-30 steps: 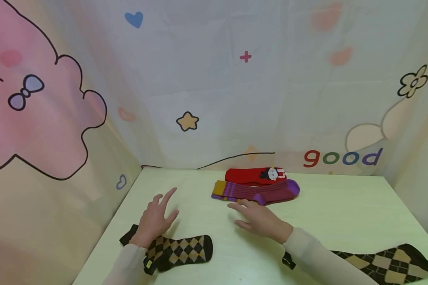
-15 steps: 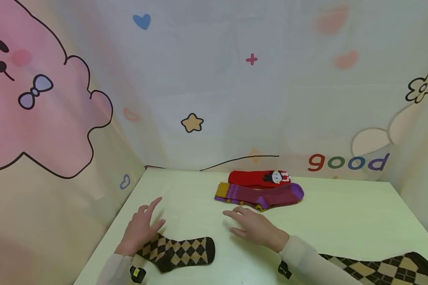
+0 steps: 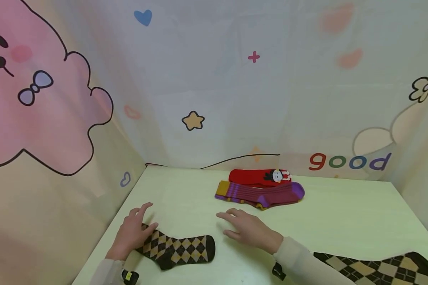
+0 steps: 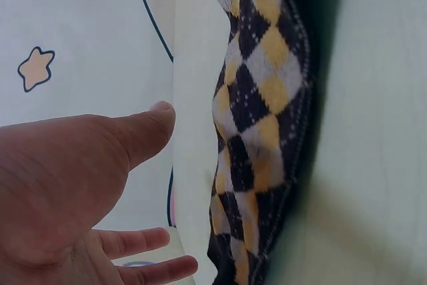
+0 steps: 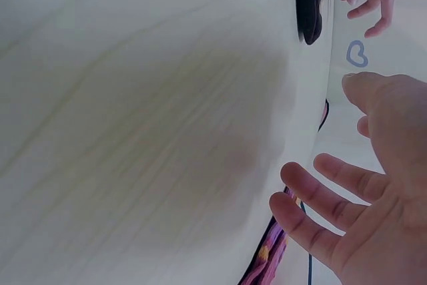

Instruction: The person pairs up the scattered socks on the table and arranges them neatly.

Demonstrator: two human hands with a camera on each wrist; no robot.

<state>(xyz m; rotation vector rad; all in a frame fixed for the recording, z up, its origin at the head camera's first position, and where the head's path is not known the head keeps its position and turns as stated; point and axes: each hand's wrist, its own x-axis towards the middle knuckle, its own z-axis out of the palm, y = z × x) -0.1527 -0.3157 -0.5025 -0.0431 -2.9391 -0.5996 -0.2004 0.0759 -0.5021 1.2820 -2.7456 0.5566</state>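
One tabletop (image 3: 342, 213) is occupied at left by an argyle sock (image 3: 185, 250), its length laid rightward from the nearer left hand (image 3: 131, 232), while the fingers of this and the right hand (image 3: 252, 230) are loosely spread, nothing being held.

The right hand (image 3: 250, 229) could pass between the left checkered sock (image 3: 185, 250) and purple socks (image 3: 262, 195); cloth (image 3: 217, 87) blocks the back.
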